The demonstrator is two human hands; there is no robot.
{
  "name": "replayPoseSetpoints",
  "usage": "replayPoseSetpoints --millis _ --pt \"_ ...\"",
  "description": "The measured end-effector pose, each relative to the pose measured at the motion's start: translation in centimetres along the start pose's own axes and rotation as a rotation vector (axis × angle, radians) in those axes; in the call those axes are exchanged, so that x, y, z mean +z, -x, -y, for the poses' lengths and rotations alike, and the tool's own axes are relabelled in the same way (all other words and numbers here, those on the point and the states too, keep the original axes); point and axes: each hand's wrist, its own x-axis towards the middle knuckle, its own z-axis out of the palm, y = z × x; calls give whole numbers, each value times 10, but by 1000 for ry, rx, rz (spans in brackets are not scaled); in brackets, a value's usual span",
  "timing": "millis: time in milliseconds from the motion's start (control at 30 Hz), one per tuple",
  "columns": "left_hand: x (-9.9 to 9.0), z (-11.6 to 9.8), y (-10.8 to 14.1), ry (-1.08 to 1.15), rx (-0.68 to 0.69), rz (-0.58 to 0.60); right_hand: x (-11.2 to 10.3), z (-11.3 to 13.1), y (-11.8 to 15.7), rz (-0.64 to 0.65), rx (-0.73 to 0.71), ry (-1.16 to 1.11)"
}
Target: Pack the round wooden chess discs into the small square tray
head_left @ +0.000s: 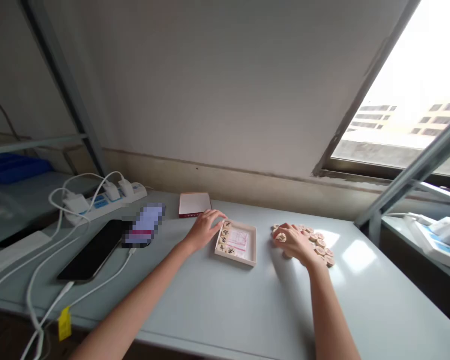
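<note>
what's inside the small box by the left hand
Inside the small box, a column of round wooden pieces lines the left wall, beside a pink printed sheet. The sheet covers the floor beneath it.

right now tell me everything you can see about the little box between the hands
The box is a small, shallow, square open tray, pale cream, looking like wood or card, lying flat on the grey table. A row of round wooden game pieces with dark characters fills its left side; a pink-printed paper lines the rest. The left hand rests against its left rim. The right hand is apart from it, on a loose pile of the same pieces.
</note>
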Motion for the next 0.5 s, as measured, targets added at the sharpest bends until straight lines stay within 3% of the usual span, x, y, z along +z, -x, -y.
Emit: replayPoseSetpoints --millis 100,200,333,500 --pt "20 10 -9 91 -35 -79 -3 -2 1 5 32 20" --pt "32 23 -6 156 -101 -162 -3 6 -2 -3 -25 -38" --pt "41 35 1 143 -165 -132 9 37 -9 -62 -181 -101" --pt "45 35 2 95 -194 -85 30 71 -9 48 -372 -131"
